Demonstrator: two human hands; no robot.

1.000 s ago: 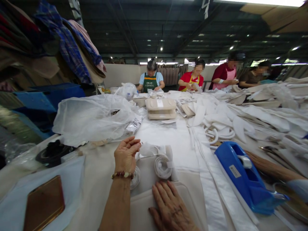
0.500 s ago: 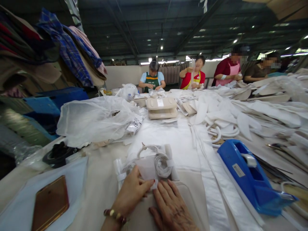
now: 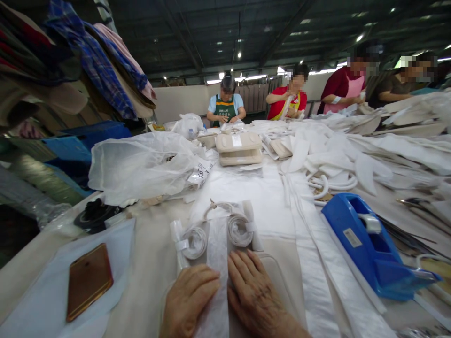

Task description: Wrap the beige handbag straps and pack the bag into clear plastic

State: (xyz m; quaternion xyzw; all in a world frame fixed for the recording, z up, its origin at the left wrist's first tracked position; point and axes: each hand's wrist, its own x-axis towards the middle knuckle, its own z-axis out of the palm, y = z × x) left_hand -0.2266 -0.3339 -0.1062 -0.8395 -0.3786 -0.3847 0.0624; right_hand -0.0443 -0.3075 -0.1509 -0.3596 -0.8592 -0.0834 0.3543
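A long white strip (image 3: 217, 253) runs lengthwise over a pale beige flat piece. My left hand (image 3: 192, 300) is at the strip's left edge, its fingers curled and pressed together on it; the thumb is hidden. On the strip's right side, my right hand (image 3: 257, 293) lies palm down with its fingers stretched out over the beige piece. Beyond the hands are two coiled, wrapped straps, one on the left (image 3: 195, 243) and one on the right (image 3: 240, 230), with a looped cord (image 3: 218, 205) behind them.
On the left are a phone (image 3: 89, 281), a black roll (image 3: 95, 216) and a big translucent bag (image 3: 141, 164). A blue tape dispenser (image 3: 366, 249) stands at right. Beige bag pieces (image 3: 239, 149) and heaped white material (image 3: 338, 155) lie further back, where several people sit.
My left hand has come back toward me and left, and the strip now extends down between my hands. The left coil is uncovered. My right hand has hardly moved. The view has shifted slightly.
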